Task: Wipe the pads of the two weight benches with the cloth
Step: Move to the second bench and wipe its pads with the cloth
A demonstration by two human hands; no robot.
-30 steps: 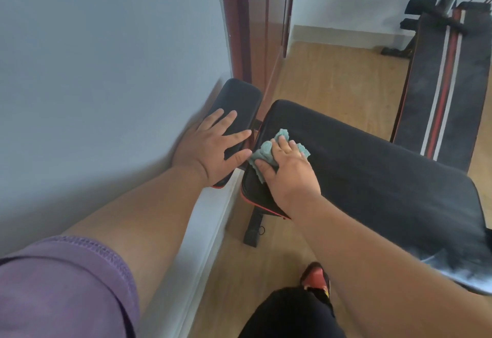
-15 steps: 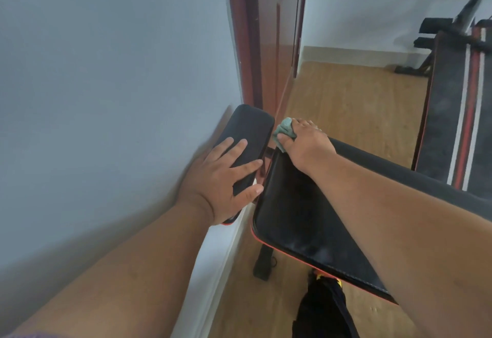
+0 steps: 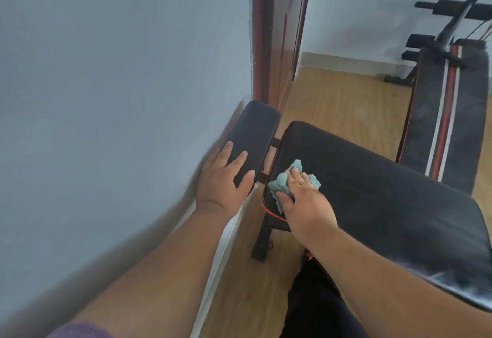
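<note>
A long black bench pad (image 3: 372,191) with red piping runs from the centre to the lower right. My right hand (image 3: 303,199) presses a crumpled teal cloth (image 3: 282,182) onto the pad's near left corner. A smaller black seat pad (image 3: 255,130) sits just left of it, against the wall. My left hand (image 3: 221,180) lies flat on the near end of that small pad, fingers spread. A second bench pad (image 3: 450,114), black with red and white stripes, stands at the right.
A grey wall (image 3: 119,98) closes the left side, with a white baseboard (image 3: 221,255) below. A dark red door frame (image 3: 269,34) stands behind the small pad. Wooden floor (image 3: 346,103) separates the two benches. The bench's black foot (image 3: 262,244) rests near my dark trouser leg (image 3: 319,303).
My right hand slid the cloth from the pad's far left corner back toward me to the near left corner. My left hand stayed on the small pad.
</note>
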